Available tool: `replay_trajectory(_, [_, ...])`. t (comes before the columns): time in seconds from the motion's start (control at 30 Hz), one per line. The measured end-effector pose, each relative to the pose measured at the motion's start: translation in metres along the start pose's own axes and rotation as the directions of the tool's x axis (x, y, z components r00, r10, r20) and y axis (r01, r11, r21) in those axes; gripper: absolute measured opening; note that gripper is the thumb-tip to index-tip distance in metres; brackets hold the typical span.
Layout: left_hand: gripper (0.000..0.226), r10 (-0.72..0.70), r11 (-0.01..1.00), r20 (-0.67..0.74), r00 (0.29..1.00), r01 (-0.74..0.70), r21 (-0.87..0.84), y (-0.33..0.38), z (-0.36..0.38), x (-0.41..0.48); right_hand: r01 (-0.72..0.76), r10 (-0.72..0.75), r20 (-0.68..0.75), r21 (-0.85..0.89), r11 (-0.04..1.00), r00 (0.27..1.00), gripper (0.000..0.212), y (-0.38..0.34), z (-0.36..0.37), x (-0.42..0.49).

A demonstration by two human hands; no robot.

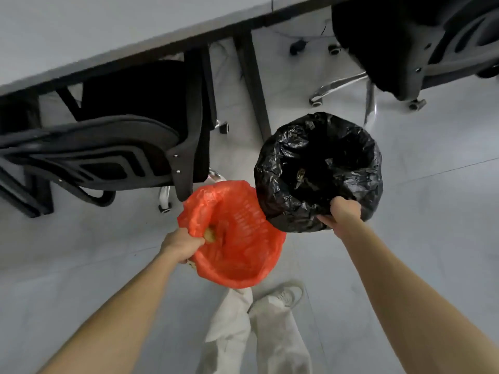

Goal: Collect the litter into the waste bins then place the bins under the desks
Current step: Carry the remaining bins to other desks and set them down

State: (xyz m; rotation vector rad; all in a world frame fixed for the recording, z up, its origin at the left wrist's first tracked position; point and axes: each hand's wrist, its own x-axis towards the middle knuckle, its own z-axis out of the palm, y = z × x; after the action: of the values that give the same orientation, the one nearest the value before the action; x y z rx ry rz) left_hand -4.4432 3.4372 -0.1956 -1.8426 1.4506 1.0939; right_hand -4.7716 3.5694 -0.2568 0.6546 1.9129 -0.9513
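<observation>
- Footing: the person's shoe (286, 294) and pale trouser legs stand directly below the red-lined bin (259, 276). Set straight down, the bin would land on the foot, so it needs carrying forward first.
- Left hand (181, 245) is clenched over the near rim of the red-lined bin, gripping liner and rim together. The bin hangs tilted. Risk: the thin liner tears or slips off the rim under this one-sided hold.
- A yellowish piece of litter (210, 234) sits inside, just beside the left fingers; what it is cannot be made out. A steeper tilt could spill it.
- Right hand (343, 213) grasps the near rim of the black-lined bin (272, 171), which is also carried, its mouth facing up. The two bins hang just beside each other, so a swing could knock one into the other.
- Office chair (108, 152) on the left is pushed in under the desk (108, 31) and fills that bay. There is little room there unless the chair is moved.
- Desk leg (253, 85) stands just beyond the black-lined bin. A bin pushed in carelessly could strike it.
- Open floor (291, 85) lies between the desk leg and the second chair (405, 36) on the right. This is judged the freest way under the desk, though that chair's chrome base reaches into it.
</observation>
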Motion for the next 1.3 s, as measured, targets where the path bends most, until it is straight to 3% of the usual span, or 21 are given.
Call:
replay_trajectory(0.3, [0.015,-0.200,0.973,0.066,0.977,0.206,-0.100,-0.039,0.064,0.138,-0.024,0.010,0.118,0.121,0.992,0.993,0.050,0.049,0.115,0.165])
replay_trajectory(0.43, [0.024,-0.239,0.966,0.052,0.970,0.243,-0.092,-0.053,0.069,0.159,-0.058,0.028,0.183,0.164,0.985,0.983,0.045,0.053,0.147,0.184])
replay_trajectory(0.57, [0.025,-0.229,0.970,0.037,0.973,0.231,-0.068,-0.052,0.071,0.156,-0.034,-0.013,0.293,0.155,0.987,0.956,0.056,0.050,0.147,0.170])
replay_trajectory(0.67, [0.019,-0.234,0.971,0.054,0.971,0.236,-0.035,-0.044,0.071,0.130,0.009,0.015,0.363,-0.065,0.998,0.932,0.059,0.053,0.115,0.137])
replay_trajectory(0.83, [0.025,-0.179,0.984,0.113,0.977,0.180,0.009,-0.003,0.060,0.058,0.022,0.063,0.362,-0.227,0.974,0.930,0.035,0.040,0.043,0.059])
replay_trajectory(1.03, [0.013,0.004,0.998,0.206,0.979,-0.015,0.056,0.070,0.025,-0.100,0.255,-0.100,0.335,-0.460,0.851,0.937,0.026,0.002,-0.079,-0.103])
replay_trajectory(1.17, [0.013,0.130,0.982,0.288,0.949,-0.163,0.094,0.110,0.018,-0.191,0.317,-0.177,0.282,-0.598,0.736,0.943,0.012,0.003,-0.161,-0.193])
replay_trajectory(1.3, [0.017,0.377,0.881,0.337,0.863,-0.447,0.158,0.185,0.009,-0.289,0.351,-0.336,0.125,-0.509,0.786,0.933,0.030,-0.009,-0.258,-0.272])
